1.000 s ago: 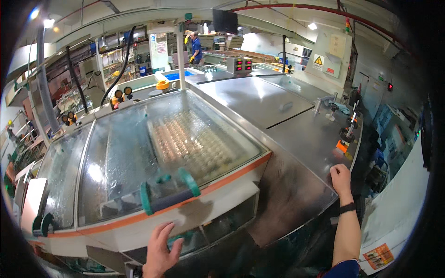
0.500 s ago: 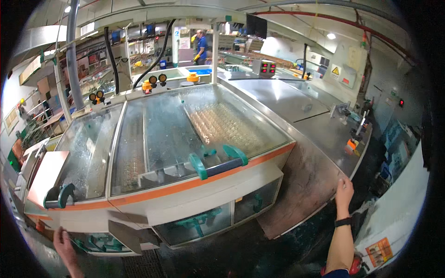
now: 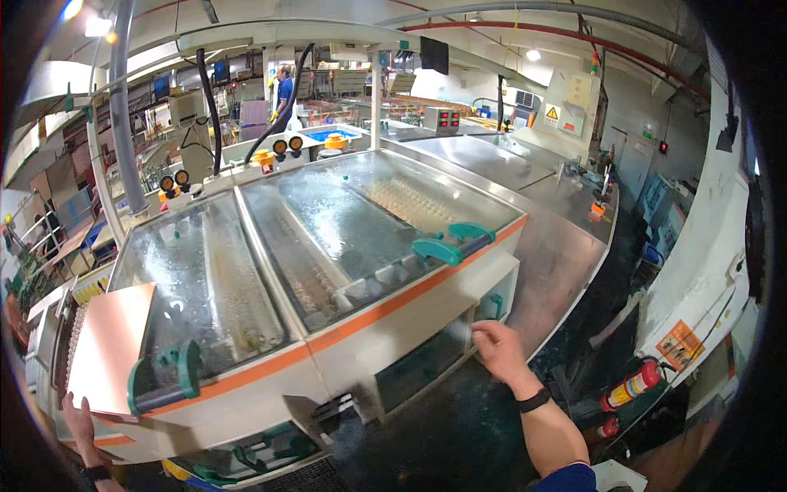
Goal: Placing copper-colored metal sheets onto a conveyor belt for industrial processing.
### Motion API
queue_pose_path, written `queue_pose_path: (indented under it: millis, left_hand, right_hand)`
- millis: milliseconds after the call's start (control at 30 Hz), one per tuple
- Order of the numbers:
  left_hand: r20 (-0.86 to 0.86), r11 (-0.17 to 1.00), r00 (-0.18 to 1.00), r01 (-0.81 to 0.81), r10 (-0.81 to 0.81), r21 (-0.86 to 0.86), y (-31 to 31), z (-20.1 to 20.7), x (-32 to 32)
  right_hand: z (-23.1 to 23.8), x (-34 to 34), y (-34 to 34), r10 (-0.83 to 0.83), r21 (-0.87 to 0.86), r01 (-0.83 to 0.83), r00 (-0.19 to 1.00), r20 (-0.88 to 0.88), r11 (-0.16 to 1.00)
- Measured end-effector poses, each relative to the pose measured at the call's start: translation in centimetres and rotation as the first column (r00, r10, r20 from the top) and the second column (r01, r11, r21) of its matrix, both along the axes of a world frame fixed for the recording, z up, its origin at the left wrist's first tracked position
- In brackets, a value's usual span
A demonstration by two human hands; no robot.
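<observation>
A flat copper-coloured sheet (image 3: 109, 348) lies at the left end of a long machine with clear, wet lids (image 3: 328, 221). My left hand (image 3: 79, 422) is at the sheet's near left corner, fingers stretched upward along its edge; whether they press on it I cannot tell. Beside the sheet is a green-ended lid handle (image 3: 188, 371). In front of the machine's cream side, my right hand (image 3: 502, 351) hangs with fingers curled in and nothing visible in them. A second green-ended handle (image 3: 443, 248) sits on the lid above that hand.
Right of the lids runs a low metal surface (image 3: 545, 283). Beneath the machine, a flap (image 3: 307, 414) stands out into the walkway. A red fire extinguisher (image 3: 631, 384) stands by the right wall. Far back, a person in blue (image 3: 284, 92) stands among other equipment.
The view has shifted toward the machine's left end. My left hand has come up to the copper sheet's edge. My right hand has left the metal surface's edge and moved leftward.
</observation>
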State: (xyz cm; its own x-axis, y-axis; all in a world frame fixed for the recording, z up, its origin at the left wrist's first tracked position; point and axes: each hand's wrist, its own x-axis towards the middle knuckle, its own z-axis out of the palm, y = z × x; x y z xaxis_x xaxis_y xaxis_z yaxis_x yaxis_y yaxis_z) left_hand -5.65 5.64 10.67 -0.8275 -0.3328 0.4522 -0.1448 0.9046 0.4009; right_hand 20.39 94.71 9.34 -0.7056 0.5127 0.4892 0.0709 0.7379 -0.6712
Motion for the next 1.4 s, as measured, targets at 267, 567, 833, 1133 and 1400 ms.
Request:
queue_pose_path:
  millis: [267,567,833,1133,1400]
  left_hand:
    - [0.317,0.996,0.947,0.036,-0.058,0.076,-0.1,2.4,-0.8]
    - [0.141,0.907,0.954,0.198,-0.266,0.372,-17.0,-1.6,-7.4]
    - [0.2,0.689,0.903,0.131,-0.379,0.713,-13.9,2.6,-4.8]
    - [0.186,0.676,0.683,0.574,-0.706,0.462,-13.6,3.5,-2.5]
    - [0.074,0.575,0.735,0.459,-0.674,0.678,-12.1,4.7,-1.1]
  right_hand:
    - [6.2,-9.5,-13.7,0.32,0.006,-0.322,0.941,-0.107,0.947]
    - [6.9,-17.2,-30.4,0.492,0.097,-0.482,0.848,-0.199,0.871]
    - [5.9,-21.5,-46.9,0.368,0.25,-0.332,0.923,-0.114,0.91]
    - [6.8,-23.2,-56.4,0.236,0.503,-0.109,0.952,-0.196,0.858]
    - [5.1,-22.2,-68.4,0.367,0.543,-0.424,0.905,0.218,0.724]
